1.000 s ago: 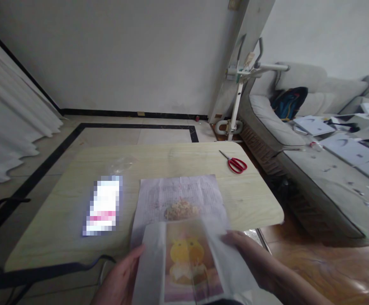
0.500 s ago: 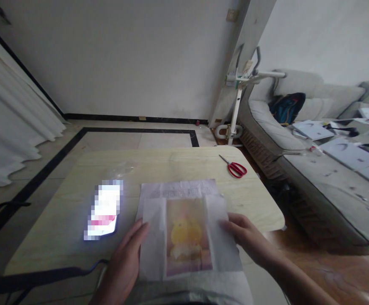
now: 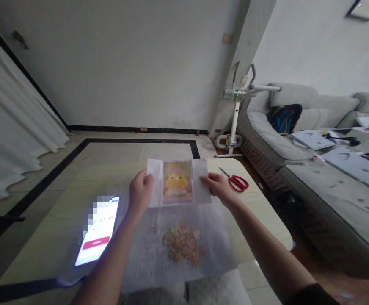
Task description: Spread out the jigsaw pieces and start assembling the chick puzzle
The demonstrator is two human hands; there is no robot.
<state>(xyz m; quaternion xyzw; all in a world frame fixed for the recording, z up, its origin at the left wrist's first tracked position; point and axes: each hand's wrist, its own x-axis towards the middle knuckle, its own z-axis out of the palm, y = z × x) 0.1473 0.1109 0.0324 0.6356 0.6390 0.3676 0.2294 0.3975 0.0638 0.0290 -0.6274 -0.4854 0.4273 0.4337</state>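
Picture sheet [image 3: 177, 182] is pinched at opposite edges by left hand [image 3: 141, 188] and right hand [image 3: 218, 186]. Small pieces [image 3: 182, 242] are heaped on paper [image 3: 216, 235], none visibly arranged

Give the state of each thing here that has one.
Picture sheet: spread open, picture facing the camera
Left hand: gripping its left edge
Right hand: gripping its right edge
Small pieces: loose, heaped
Printed paper: spread under them
Phone: screen lit
Scissors: blades closed
Curtain: hanging in folds

Was pretty dim overall tbh, phone screen [image 3: 99, 231] glared white, partly pixelated, small pieces [image 3: 182, 243] looked soft, edges were stretched.
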